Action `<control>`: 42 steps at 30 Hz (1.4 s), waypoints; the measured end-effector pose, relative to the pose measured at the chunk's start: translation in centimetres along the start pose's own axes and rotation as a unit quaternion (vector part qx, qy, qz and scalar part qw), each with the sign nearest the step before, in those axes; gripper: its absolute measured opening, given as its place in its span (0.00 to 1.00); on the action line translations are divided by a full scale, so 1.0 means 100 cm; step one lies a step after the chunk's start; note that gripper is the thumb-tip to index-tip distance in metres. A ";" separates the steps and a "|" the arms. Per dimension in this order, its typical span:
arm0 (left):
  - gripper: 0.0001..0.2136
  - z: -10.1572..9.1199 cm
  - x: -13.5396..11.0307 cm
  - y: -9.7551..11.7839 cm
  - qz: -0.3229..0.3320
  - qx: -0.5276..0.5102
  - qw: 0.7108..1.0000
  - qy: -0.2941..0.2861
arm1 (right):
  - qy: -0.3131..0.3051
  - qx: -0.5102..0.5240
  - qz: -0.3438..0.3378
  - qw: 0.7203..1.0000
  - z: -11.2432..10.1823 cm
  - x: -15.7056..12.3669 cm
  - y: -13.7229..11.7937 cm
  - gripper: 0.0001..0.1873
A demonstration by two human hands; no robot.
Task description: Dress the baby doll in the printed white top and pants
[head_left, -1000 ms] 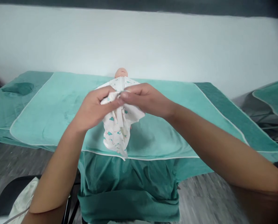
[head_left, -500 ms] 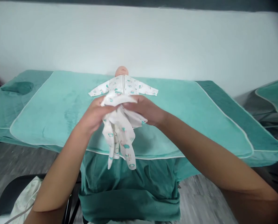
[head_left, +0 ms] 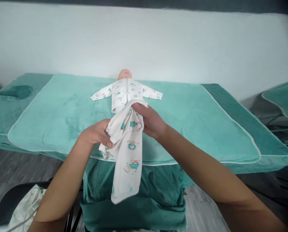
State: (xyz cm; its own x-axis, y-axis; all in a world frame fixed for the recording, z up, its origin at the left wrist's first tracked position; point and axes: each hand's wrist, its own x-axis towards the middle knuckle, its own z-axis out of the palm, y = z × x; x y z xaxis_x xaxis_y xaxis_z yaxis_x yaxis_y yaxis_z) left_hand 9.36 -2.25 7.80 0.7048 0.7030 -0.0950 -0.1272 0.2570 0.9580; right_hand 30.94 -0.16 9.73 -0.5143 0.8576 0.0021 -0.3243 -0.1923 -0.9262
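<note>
Held up between both hands, just in front of the doll (head_left: 124,74): a soft white garment (head_left: 128,164), with the lower end reaching, in view, past the near edge of the bed (head_left: 235,111) and over a dark teal drape (head_left: 158,211). Gripped near the upper band by the right hand (head_left: 155,120), curled, with fingers partly hidden under fabric; pinched at the side by the left hand (head_left: 98,132), loosely bent, thumb on top and other fingers out of sight. To either side, broad stretches of pale teal cover (head_left: 194,112), velvety, with white piping round the corners. Close behind, a plain white wall (head_left: 182,45); below, grey streaked floor (head_left: 199,212); at lower left, crumpled pale cloth (head_left: 25,206) on a black chair (head_left: 1,206). On the smooth-headed doll, a white jacket (head_left: 119,91) with sleeves spread wide. On jacket and garment alike, small teal prints; in the garment, bunched folds above, a long flatter leg below.
</note>
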 end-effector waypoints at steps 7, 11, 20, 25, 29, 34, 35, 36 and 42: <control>0.21 0.012 0.019 -0.018 0.130 -0.132 0.957 0.223 | -0.095 -0.037 0.125 0.987 -0.009 -0.016 0.041 0.30; 0.23 0.023 0.023 -0.028 0.092 -0.160 0.959 0.216 | -0.071 -0.002 0.090 0.993 -0.008 -0.018 0.042 0.29; 0.25 0.003 0.004 -0.049 -0.104 0.024 0.994 -0.005 | 0.028 0.068 0.046 0.996 -0.035 -0.038 0.086 0.27; 0.24 0.014 0.021 -0.060 -0.052 0.016 0.988 0.144 | 0.066 -0.048 0.117 0.990 -0.049 -0.064 0.121 0.25; 0.16 0.018 0.048 -0.069 0.012 0.180 0.960 0.214 | 0.203 -0.193 0.030 0.959 -0.062 -0.055 0.127 0.23; 0.10 0.008 0.078 -0.068 -0.032 0.448 0.852 0.270 | 0.271 -0.343 0.002 0.900 -0.075 -0.035 0.126 0.18; 0.11 0.006 0.081 -0.067 -0.044 0.475 0.838 0.267 | 0.270 -0.349 0.005 0.897 -0.077 -0.033 0.126 0.18; 0.11 0.005 0.084 -0.065 -0.051 0.493 0.829 0.259 | 0.270 -0.346 0.003 0.898 -0.078 -0.032 0.127 0.19; 0.11 0.008 0.088 -0.053 -0.021 0.425 0.884 0.195 | 0.253 -0.255 -0.042 0.932 -0.085 -0.031 0.130 0.22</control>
State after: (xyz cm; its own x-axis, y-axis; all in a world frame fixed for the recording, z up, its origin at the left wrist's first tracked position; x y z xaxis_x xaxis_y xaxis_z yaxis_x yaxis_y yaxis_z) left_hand 16.78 1.99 2.08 0.3810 0.9225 -0.0625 0.5796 -0.1857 0.7934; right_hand 35.12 -1.28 -5.51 -0.0216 0.9995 0.0238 0.1391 0.0265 -0.9899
